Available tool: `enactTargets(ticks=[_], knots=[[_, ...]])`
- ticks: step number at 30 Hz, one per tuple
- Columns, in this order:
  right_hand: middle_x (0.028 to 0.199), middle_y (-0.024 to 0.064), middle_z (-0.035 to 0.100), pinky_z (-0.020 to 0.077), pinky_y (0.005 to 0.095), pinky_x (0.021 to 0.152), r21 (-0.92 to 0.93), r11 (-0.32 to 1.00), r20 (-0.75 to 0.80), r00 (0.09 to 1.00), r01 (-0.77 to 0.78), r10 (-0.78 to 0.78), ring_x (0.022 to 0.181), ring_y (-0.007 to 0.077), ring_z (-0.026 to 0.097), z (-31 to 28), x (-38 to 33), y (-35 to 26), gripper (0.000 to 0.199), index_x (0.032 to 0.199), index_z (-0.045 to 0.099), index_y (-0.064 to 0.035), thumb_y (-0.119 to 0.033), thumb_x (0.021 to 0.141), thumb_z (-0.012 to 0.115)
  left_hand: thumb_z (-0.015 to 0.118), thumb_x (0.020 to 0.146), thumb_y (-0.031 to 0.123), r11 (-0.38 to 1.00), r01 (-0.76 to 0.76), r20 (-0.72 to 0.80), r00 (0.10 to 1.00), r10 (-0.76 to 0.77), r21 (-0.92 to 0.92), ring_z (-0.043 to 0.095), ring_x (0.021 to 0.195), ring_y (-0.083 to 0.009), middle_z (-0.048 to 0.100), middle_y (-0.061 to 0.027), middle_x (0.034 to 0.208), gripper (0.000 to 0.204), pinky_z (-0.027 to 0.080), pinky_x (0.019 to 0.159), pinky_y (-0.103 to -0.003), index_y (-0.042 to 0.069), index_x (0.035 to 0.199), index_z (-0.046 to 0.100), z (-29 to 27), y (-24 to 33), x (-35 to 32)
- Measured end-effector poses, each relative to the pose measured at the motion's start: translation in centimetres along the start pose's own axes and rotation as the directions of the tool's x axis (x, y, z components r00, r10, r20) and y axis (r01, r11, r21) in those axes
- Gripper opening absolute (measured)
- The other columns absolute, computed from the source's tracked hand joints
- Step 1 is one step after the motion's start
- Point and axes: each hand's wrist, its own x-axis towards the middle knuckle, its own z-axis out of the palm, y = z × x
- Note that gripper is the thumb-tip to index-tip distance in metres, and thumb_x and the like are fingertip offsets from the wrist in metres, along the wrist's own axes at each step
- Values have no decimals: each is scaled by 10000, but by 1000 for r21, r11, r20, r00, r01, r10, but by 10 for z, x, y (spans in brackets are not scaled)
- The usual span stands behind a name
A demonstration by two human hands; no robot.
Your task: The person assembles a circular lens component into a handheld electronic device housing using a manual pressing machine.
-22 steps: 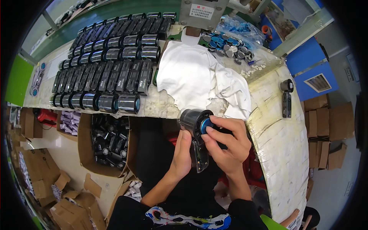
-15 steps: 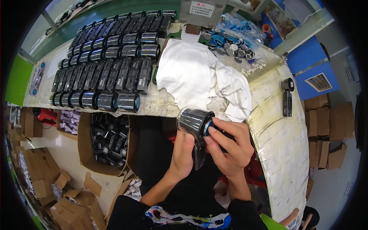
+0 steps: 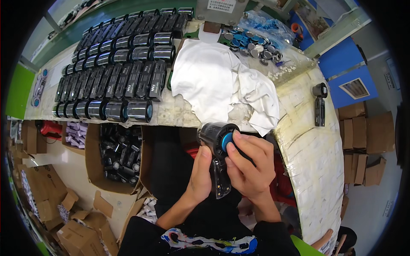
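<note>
Worktop point(image 3: 307, 141): pale, taped surface curving across the upper and right part of the view. On its left half, rows of black handheld fans point(image 3: 115, 79) laid side by side, barrel heads toward the near edge. Centre: crumpled white cloth point(image 3: 218, 81), one corner hanging over the near edge. Behind the cloth, a heap of small round blue and silver caps point(image 3: 252, 42). One more black fan point(image 3: 319, 106) lies alone on the right side.

Below the worktop edge, left: open cardboard box point(image 3: 92, 160) holding loose black parts; flattened cardboard scraps on the floor near it.

Handheld fan point(image 3: 218, 155) in work: held in front of the body, just below the near worktop edge and under the cloth corner. Barrel head up, black handle pointing down between the hands.

Left hand point(image 3: 200, 175): closed around the handle from the left side, thumb up along it.

Right hand point(image 3: 250, 166): wrapped on the right side of the fan, fingertips pressing a blue round cap point(image 3: 227, 141) on the face of the barrel head.
</note>
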Motion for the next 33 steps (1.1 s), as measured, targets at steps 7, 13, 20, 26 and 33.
enactTargets(ticks=[7, 13, 20, 26, 33], knots=[[1133, 170, 631, 445, 391, 868, -57, 995, 120, 988, -87, 93, 1011, 315, 588, 5, -6, -7, 328, 1046, 645, 28, -10, 732, 560, 216, 1012, 445, 994, -8, -36, 999, 12, 112, 565, 1084, -165, 556, -80, 1220, 545, 469, 914, -304, 44, 1311, 433, 0, -4, 0], [1251, 169, 567, 397, 406, 961, 281, 921, 226, 952, -269, 209, 1158, 338, 498, 4, -17, 4, 395, 1111, 644, -8, -68, 721, 661, 170, 958, 585, 925, 344, 25, 939, -344, -161, 571, 503, -177, 585, -94, 729, 656, 481, 442, -280, 42, 1096, 512, -6, 19, 9], [1393, 240, 386, 359, 407, 995, 504, 769, 144, 916, -393, 374, 1228, 336, 440, 13, 6, -13, 690, 1255, 509, 25, -233, 671, 771, 185, 930, 561, 625, 455, 412, 883, -224, -634, 426, 343, -183, 467, -113, 562, 773, 401, 322, -279, -80, 1337, 331, -14, 23, 10], [1429, 217, 284, 464, 346, 916, 485, 730, 349, 872, -482, 344, 1192, 309, 480, 12, 24, -27, 880, 1359, 403, 13, -320, 669, 835, 181, 927, 570, 571, 460, 461, 874, -155, -680, 408, 303, -185, 457, -145, 488, 818, 395, 279, -286, -138, 1315, 311, -31, 20, 1], [1393, 184, 365, 488, 337, 869, 470, 714, 363, 851, -520, 381, 1135, 284, 537, 24, 29, -33, 802, 1306, 464, -4, -296, 658, 834, 203, 926, 560, 878, 65, -386, 881, -274, -474, 479, 401, -180, 542, -159, 614, 753, 405, 353, -277, -66, 1300, 394, -35, -8, 15]])
